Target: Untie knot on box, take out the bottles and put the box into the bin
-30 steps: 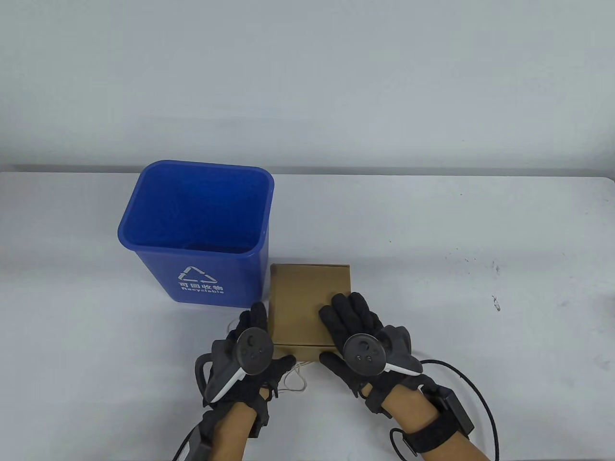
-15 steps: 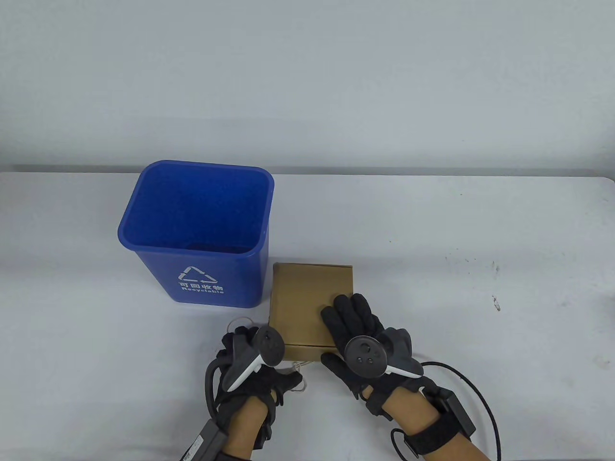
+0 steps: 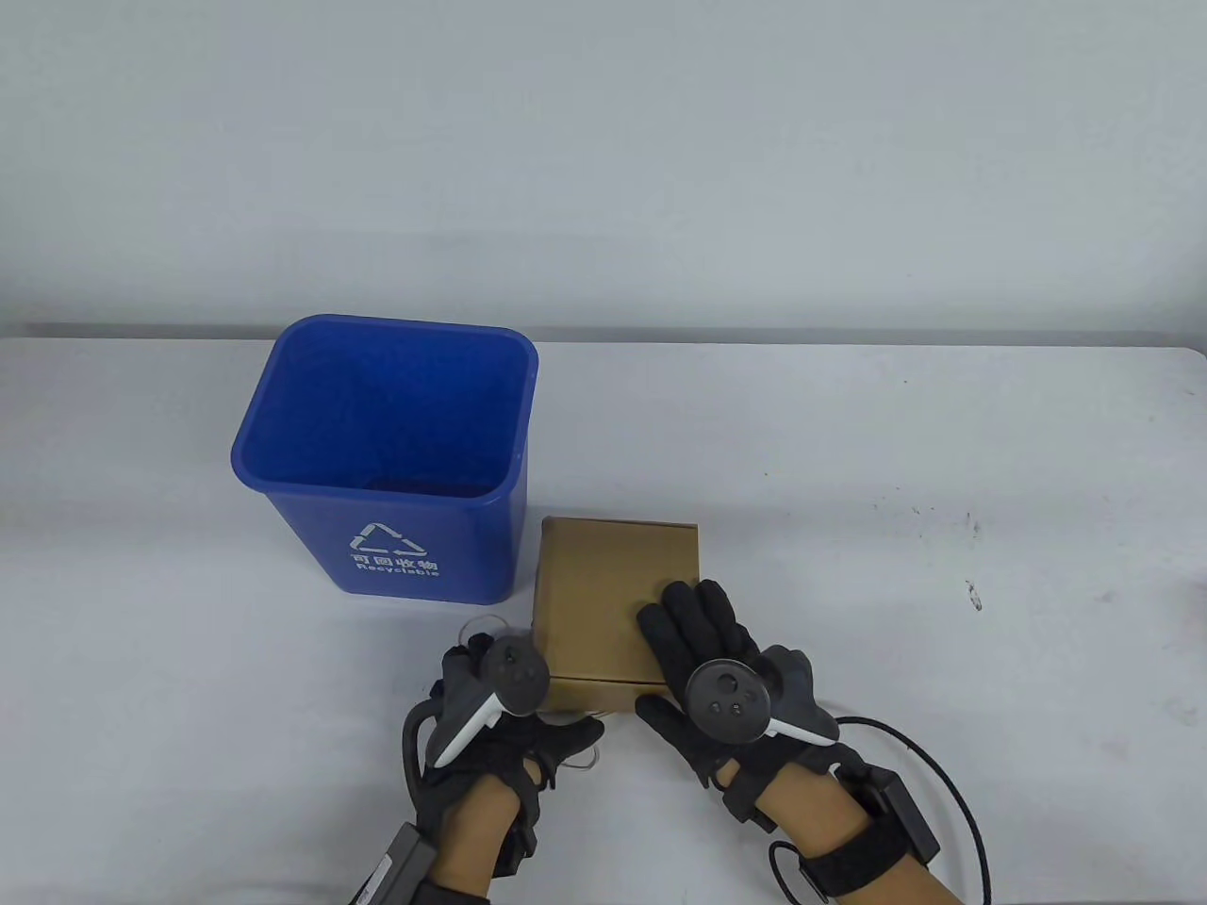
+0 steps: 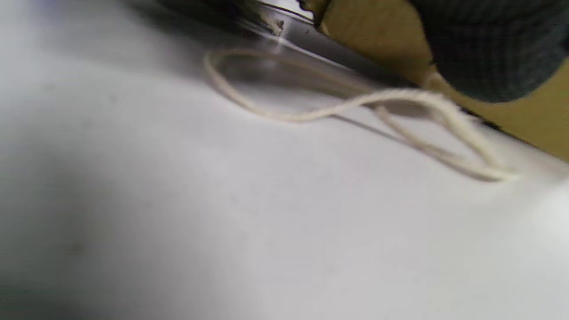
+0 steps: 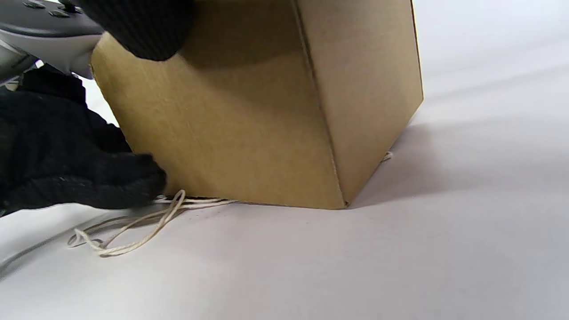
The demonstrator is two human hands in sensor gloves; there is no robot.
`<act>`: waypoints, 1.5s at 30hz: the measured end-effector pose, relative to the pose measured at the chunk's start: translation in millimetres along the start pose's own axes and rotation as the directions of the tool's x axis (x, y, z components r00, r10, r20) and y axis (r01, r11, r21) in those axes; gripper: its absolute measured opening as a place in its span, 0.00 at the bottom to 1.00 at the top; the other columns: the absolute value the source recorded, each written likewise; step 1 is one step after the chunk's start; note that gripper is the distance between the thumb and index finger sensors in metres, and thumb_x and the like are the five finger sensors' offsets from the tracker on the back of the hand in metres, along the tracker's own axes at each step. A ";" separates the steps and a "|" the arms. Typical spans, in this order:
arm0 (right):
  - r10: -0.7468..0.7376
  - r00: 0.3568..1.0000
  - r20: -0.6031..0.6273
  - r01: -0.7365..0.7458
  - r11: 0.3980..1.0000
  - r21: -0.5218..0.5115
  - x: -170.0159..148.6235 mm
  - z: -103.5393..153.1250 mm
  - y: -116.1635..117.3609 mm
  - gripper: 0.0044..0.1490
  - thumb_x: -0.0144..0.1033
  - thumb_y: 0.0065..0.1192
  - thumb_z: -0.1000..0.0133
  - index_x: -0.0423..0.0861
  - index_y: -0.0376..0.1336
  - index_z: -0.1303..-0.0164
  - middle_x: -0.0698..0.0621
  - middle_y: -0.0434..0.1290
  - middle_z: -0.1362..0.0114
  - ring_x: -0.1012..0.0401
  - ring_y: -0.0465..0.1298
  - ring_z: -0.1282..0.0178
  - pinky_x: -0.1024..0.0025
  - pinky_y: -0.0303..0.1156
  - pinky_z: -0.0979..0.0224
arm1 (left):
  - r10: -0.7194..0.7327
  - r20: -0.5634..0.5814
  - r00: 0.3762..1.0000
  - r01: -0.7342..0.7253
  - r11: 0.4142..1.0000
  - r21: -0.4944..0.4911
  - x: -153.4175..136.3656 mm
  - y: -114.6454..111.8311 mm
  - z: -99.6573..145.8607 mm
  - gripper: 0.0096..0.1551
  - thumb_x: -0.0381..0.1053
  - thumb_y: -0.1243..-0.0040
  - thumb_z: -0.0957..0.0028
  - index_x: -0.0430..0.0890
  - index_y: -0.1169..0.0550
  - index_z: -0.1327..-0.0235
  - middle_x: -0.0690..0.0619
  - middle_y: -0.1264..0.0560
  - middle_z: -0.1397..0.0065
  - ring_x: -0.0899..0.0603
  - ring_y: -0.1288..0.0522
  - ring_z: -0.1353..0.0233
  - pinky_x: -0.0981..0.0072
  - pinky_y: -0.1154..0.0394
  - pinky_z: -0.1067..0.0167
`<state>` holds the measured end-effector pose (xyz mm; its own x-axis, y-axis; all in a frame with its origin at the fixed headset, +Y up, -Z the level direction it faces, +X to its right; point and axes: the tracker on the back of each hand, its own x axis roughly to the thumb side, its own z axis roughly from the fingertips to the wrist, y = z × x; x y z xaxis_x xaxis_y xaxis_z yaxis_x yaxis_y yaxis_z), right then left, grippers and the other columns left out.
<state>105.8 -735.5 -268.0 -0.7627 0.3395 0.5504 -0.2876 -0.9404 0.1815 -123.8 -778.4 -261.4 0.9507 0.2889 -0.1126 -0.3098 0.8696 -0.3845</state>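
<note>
On desk: one box [image 3: 603, 603], one bin [image 3: 382, 452], one string [image 5: 133, 224].
Right hand [image 3: 717, 679] lies flat on box top; left hand [image 3: 509, 716] pinches string beside bin.

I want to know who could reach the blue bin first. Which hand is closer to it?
Left. The left hand sits just below the blue bin; the right hand rests on the cardboard box, farther right.

Blue bin [image 3: 377, 471] with white recycling mark — plain brown box [image 3: 603, 594], cream string [image 5: 133, 231], black gloves [image 3: 702, 632].
</note>
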 end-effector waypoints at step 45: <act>-0.240 0.971 0.014 0.236 0.963 0.127 -29.8 9.8 -10.6 0.53 0.55 0.48 0.43 0.50 0.26 0.22 0.48 0.19 0.20 0.26 0.37 0.23 0.31 0.48 0.27 | 0.012 0.167 0.986 -0.002 0.998 -0.059 -47.5 35.8 -13.9 0.72 0.70 0.28 0.59 0.47 0.56 0.16 0.41 0.62 0.15 0.24 0.57 0.18 0.26 0.53 0.26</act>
<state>137.3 -735.9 -278.3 -0.6635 0.5548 0.5020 -0.3838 -0.8283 0.4082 -179.8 -766.5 -282.6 0.9315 0.3620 0.0372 -0.3103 0.8437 -0.4381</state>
